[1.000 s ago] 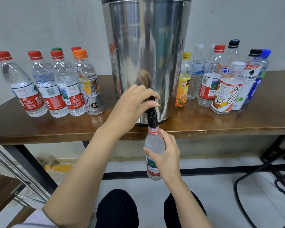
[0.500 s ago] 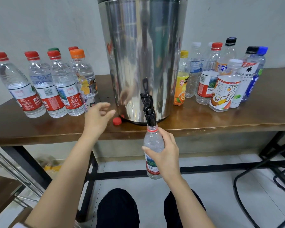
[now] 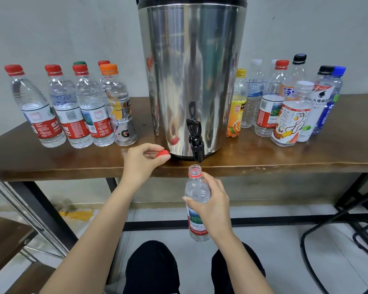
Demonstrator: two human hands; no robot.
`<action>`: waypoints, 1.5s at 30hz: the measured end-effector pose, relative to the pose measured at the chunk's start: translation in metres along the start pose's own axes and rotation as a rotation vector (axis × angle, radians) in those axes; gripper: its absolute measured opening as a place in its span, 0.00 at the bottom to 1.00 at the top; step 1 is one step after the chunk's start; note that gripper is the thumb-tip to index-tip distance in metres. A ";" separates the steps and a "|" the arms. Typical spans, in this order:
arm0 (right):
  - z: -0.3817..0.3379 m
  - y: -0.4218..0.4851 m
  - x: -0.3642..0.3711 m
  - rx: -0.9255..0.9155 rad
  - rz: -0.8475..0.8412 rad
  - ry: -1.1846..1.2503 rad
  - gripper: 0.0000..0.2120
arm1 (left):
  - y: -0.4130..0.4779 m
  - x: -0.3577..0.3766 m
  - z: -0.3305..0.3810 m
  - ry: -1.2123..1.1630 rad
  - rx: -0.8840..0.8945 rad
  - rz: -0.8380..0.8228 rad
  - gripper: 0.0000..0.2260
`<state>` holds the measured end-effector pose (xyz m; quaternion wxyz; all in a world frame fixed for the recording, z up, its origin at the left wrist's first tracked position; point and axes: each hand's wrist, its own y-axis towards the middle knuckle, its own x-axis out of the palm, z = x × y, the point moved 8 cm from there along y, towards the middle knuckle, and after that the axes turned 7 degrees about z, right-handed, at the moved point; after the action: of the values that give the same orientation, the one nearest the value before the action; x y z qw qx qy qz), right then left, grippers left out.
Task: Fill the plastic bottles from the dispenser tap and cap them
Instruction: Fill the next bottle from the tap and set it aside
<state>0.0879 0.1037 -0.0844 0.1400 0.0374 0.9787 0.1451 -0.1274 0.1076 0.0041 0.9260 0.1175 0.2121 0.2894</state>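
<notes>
- Left hand (image 3: 140,160) pinches red cap (image 3: 164,153) over table (image 3: 51,162), beside dispenser (image 3: 191,71) base; fingers hide part of cap
- Right hand (image 3: 212,202) grips uncapped bottle (image 3: 197,187), upright, mouth just below tap (image 3: 197,145); label partly hidden
- Dispenser top cut off; bottle fill level unclear

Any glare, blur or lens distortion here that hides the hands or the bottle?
Head view: streaky reflections on the steel dispenser, which mirrors the red cap; wide-angle warp tilts the leftmost bottle; left hand, right hand and open bottle are sharp, evenly lit.
</notes>
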 end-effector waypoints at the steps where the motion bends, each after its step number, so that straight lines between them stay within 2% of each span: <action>1: -0.001 -0.002 0.002 -0.002 -0.009 -0.001 0.33 | -0.007 0.001 0.006 -0.076 -0.023 -0.031 0.09; 6: -0.014 -0.008 0.012 -0.054 -0.049 0.015 0.33 | -0.035 0.011 0.028 -0.115 0.004 -0.200 0.11; 20: -0.052 -0.017 0.023 -0.165 -0.101 0.026 0.34 | -0.040 -0.007 0.046 -0.070 0.074 -0.273 0.12; 26: -0.057 -0.014 0.024 -0.171 -0.084 0.060 0.34 | -0.048 -0.004 0.046 -0.172 0.029 -0.437 0.11; 31: -0.068 -0.011 0.026 -0.206 -0.076 0.050 0.34 | -0.047 -0.009 0.050 -0.194 0.063 -0.257 0.09; 37: -0.071 -0.006 0.031 -0.173 -0.089 0.069 0.34 | -0.043 -0.013 0.045 -0.281 -0.020 -0.326 0.18; 40: -0.080 -0.005 0.035 -0.222 -0.099 0.056 0.33 | -0.040 -0.018 0.047 -0.162 0.050 -0.209 0.22; 45: -0.090 -0.002 0.044 -0.235 -0.132 0.079 0.34 | -0.031 -0.029 0.046 -0.181 0.077 -0.129 0.19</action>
<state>0.0204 0.0821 -0.0141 0.1142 -0.0496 0.9601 0.2503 -0.1126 0.0616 0.0432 0.9528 0.1649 0.1459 0.2092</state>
